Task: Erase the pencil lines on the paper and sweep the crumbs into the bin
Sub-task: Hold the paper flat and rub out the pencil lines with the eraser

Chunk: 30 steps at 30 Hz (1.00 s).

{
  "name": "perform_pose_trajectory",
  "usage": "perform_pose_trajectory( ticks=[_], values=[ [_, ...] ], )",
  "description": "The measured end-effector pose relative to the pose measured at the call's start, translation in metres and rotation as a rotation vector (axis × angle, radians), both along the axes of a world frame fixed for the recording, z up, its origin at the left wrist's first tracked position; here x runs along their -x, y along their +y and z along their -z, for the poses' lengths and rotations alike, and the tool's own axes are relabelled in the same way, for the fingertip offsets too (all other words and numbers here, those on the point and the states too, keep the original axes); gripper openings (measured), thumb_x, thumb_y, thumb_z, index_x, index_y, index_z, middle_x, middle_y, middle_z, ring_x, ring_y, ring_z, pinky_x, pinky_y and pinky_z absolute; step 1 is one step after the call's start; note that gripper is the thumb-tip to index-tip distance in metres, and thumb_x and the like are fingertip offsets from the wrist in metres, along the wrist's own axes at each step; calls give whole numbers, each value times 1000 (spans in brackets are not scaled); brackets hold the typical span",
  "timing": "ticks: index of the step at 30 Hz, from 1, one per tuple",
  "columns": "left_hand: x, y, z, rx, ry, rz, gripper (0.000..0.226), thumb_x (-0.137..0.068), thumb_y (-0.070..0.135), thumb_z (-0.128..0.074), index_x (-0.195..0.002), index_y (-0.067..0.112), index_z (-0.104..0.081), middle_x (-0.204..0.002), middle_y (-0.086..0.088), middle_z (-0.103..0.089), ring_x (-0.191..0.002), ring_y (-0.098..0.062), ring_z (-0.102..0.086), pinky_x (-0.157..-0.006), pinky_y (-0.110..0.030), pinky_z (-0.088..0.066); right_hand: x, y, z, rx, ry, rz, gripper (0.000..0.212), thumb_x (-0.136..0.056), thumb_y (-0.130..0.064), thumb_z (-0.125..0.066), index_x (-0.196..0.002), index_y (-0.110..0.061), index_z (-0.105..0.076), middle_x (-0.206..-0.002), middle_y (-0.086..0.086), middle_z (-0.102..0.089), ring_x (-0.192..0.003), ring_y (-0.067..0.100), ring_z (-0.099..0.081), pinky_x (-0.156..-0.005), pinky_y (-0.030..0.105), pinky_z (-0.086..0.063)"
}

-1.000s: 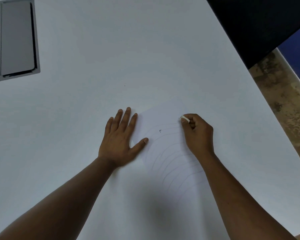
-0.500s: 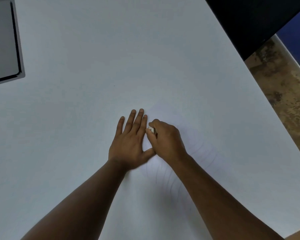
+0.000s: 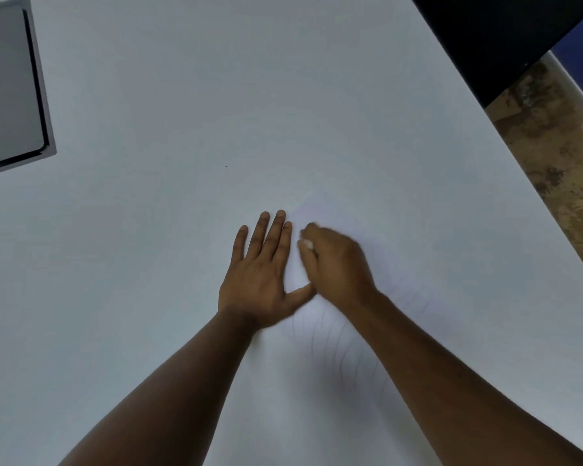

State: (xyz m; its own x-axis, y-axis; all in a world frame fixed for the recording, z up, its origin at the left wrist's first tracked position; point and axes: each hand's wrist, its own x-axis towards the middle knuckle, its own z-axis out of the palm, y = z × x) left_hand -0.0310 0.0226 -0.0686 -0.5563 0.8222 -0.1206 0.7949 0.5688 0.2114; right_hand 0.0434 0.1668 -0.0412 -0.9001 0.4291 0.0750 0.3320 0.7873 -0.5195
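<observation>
A white sheet of paper (image 3: pixel 414 297) lies on the white table, hard to tell from it. Faint curved pencil lines (image 3: pixel 337 344) show between my forearms. My left hand (image 3: pixel 263 270) lies flat, fingers straight, pressing the paper's left part down. My right hand (image 3: pixel 337 264) is blurred just right of it and pinches a small white eraser (image 3: pixel 306 244) against the paper near my left fingertips. No bin is in view.
The white table (image 3: pixel 182 129) fills most of the view. A grey recessed panel (image 3: pixel 11 85) sits at the far left. A black surface (image 3: pixel 502 35) and mottled brown floor (image 3: pixel 559 156) lie beyond the table's right edge.
My right hand with the eraser swept left across the paper from its right part to beside my left fingers, and is now slightly right again. My left hand stayed flat.
</observation>
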Motion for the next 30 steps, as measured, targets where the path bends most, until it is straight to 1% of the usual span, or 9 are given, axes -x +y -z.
perform_pose_trajectory(
  ticks=[3, 6, 9, 13, 16, 21, 24, 27, 30],
  values=[
    [-1, -1, 0, -2, 1, 1, 103, -93, 82, -25, -165, 10, -10, -174, -5, 2, -160, -22, 10, -128, -55, -6, -2, 0, 3, -114, -11, -77, 11, -95, -19, -56, -90, -11, -61, -68, 4, -57, -54, 26, -56, -47, 34, -49],
    [-2, 1, -2, 18, -4, -14, 106, -93, 85, -24, -165, 12, -3, -174, -3, 6, -159, -20, 15, -129, -52, 0, 2, 40, 5, -240, 3, 78, 9, -90, -15, -61, -83, -10, -59, -65, 7, -55, -50, 30, -55, -44, 29, -42],
    [-2, 1, -3, 18, -4, -20, 106, -92, 86, -23, -165, 12, -2, -174, -2, 8, -159, -19, 16, -129, -51, 1, 3, 66, 2, -186, -18, 144, 13, -92, -13, -56, -80, -8, -54, -64, 7, -53, -52, 29, -52, -48, 29, -39],
    [-2, 1, -2, 16, -3, -15, 106, -92, 86, -20, -165, 11, -6, -174, -3, 5, -159, -21, 13, -129, -53, -2, 3, 37, 0, -157, 53, -63, 17, -96, -18, -48, -91, -7, -60, -74, 9, -60, -61, 29, -60, -52, 35, -51],
    [-2, 0, -1, 7, -2, -3, 103, -93, 83, -18, -165, 9, -11, -174, -5, 3, -160, -22, 11, -128, -54, -5, -2, 6, -1, -143, -1, -245, 7, -93, -16, -55, -93, -10, -59, -71, 5, -55, -56, 26, -55, -46, 36, -48],
    [-2, 1, -3, 35, -13, -14, 107, -91, 87, -18, -165, 11, -1, -174, -2, 9, -158, -19, 17, -129, -52, 0, 9, 59, 1, -366, -47, -101, 17, -80, -4, -59, -89, -15, -49, -65, 6, -52, -48, 28, -53, -40, 25, -30],
    [-2, 1, -3, 37, -10, -17, 108, -91, 87, -19, -165, 11, 1, -173, -1, 12, -158, -18, 19, -129, -51, 1, 12, 89, -4, -312, -46, -46, 10, -92, -10, -49, -83, -9, -53, -64, 7, -50, -49, 30, -51, -44, 29, -40],
    [-2, 1, -2, 25, -3, -21, 108, -91, 87, -20, -165, 10, -4, -174, -2, 8, -159, -19, 16, -128, -52, -2, 10, 76, -9, -257, 46, -121, 18, -94, -17, -43, -87, -9, -58, -71, 7, -56, -58, 29, -56, -50, 36, -49],
    [-1, 1, -1, 13, 1, -14, 107, -91, 86, -19, -165, 9, -9, -174, -5, 4, -159, -21, 12, -128, -53, -4, 2, 33, -11, -206, 19, -316, 6, -89, -16, -52, -95, -16, -54, -74, 5, -55, -59, 25, -55, -45, 33, -43]
  ],
)
